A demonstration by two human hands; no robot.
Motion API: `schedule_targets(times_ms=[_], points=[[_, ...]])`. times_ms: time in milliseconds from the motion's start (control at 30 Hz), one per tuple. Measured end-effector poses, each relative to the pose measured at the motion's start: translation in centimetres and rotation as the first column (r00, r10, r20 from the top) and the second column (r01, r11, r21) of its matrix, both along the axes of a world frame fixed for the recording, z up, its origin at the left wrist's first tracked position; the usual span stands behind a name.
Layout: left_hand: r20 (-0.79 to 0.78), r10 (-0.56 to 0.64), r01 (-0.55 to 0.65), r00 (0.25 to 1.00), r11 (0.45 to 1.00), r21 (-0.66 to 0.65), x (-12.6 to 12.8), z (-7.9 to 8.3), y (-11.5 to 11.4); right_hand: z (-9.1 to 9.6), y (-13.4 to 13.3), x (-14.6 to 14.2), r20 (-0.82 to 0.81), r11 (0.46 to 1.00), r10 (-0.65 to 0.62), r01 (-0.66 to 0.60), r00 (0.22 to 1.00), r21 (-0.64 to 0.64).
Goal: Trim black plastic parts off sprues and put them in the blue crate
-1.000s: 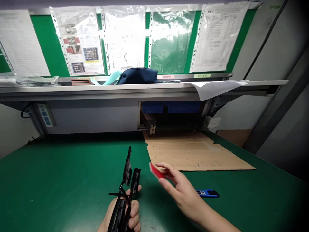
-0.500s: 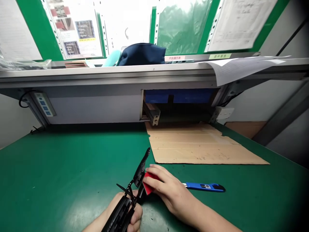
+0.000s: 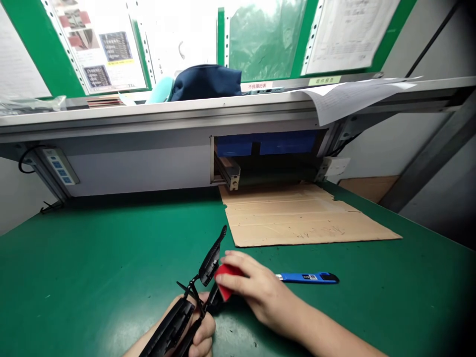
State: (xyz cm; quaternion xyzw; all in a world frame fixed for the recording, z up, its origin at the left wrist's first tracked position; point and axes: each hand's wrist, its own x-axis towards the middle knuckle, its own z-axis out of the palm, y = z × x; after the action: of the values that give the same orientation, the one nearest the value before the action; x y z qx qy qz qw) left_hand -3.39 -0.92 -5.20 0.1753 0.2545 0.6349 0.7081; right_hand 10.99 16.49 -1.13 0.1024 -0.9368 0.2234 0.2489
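Observation:
In the head view my left hand (image 3: pixel 203 331) is closed round a black moulded plastic piece (image 3: pixel 169 325), which has several long curved parts joined by thin crossing strips. It tilts up and away toward the middle of the bench. My right hand (image 3: pixel 258 285) pinches a folded red pad (image 3: pixel 227 281) between thumb and fingers. The pad rests against the edge of a black part, just above my left hand. I cannot tell what material the pad is. Beyond my right wrist lies a blue utility knife (image 3: pixel 308 278), its metal end partly hidden behind that hand.
A flat cardboard sheet (image 3: pixel 308 220) covers the back right of the green bench (image 3: pixel 122 248). Behind it opens a recess with a metal rail (image 3: pixel 231 177) sticking out. A shelf (image 3: pixel 148 116) above carries a dark blue pouch (image 3: pixel 208 82) and overhanging papers (image 3: pixel 334 101). Small dark specks dot the bench.
The whole view has shifted and tilted slightly. Both hands keep their holds, and the red pad has turned a little against the black part.

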Motion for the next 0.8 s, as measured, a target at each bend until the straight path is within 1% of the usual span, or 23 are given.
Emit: schedule_targets(times_ms=[100,133,200,333,433,467,567,600,633,667,700,733,767,800], points=[[0.012,-0.032,0.032,0.999,0.999,0.032,-0.2,-0.2,-0.1,0.1,-0.2,-0.3,0.009,0.998,0.060,-0.060,0.998,0.009],[0.019,-0.047,0.047,0.999,0.999,0.028,-0.2,-0.1,-0.1,0.0,-0.2,-0.3,-0.004,0.999,0.045,-0.045,0.999,0.006],[0.013,-0.026,0.025,1.000,0.999,0.020,-0.1,0.1,-0.2,0.0,-0.1,-0.3,-0.044,1.000,0.003,-0.003,0.999,0.000],[-0.021,0.040,-0.039,0.999,0.999,0.011,0.2,0.6,-0.3,0.0,-0.3,-0.2,-0.010,0.999,0.022,-0.022,1.000,0.035],[-0.011,0.019,-0.019,1.000,1.000,-0.001,0.3,0.5,-0.3,0.1,-0.6,0.0,-0.033,0.998,-0.055,0.056,0.998,0.018],[-0.016,0.012,-0.012,1.000,1.000,0.004,0.3,0.5,-0.3,0.1,-0.6,0.0,-0.032,0.998,-0.059,0.059,0.998,0.018],[-0.017,0.028,-0.028,0.999,0.999,0.019,0.3,0.9,-0.1,0.2,0.0,0.2,0.014,0.999,-0.024,0.023,1.000,0.041],[-0.014,0.034,-0.033,0.999,0.999,0.016,0.3,1.0,0.0,0.2,0.5,0.3,0.023,0.998,-0.059,0.058,0.998,0.026],[-0.019,0.036,-0.036,0.999,0.999,0.007,0.3,1.1,0.2,0.1,1.1,0.4,0.029,0.992,-0.122,0.122,0.992,-0.020],[-0.030,0.023,-0.023,0.999,1.000,-0.004,0.2,1.1,0.5,0.1,1.6,0.5,0.034,0.976,-0.194,0.196,0.980,-0.097],[-0.044,-0.002,0.002,0.999,1.000,-0.016,0.1,1.1,0.8,0.1,2.0,0.7,0.045,0.944,-0.256,0.260,0.966,-0.205],[-0.056,-0.029,0.028,0.998,0.999,-0.028,0.0,0.8,1.1,0.1,2.0,0.8,0.063,0.895,-0.295,0.299,0.953,-0.330],[-0.065,-0.050,0.048,0.997,0.998,-0.038,-0.1,0.5,1.5,0.1,1.8,0.9,0.087,0.837,-0.296,0.302,0.951,-0.456],[-0.066,-0.066,0.063,0.996,0.997,-0.048,-0.2,0.2,1.9,0.2,1.2,0.9,0.107,0.780,-0.261,0.275,0.959,-0.563]])
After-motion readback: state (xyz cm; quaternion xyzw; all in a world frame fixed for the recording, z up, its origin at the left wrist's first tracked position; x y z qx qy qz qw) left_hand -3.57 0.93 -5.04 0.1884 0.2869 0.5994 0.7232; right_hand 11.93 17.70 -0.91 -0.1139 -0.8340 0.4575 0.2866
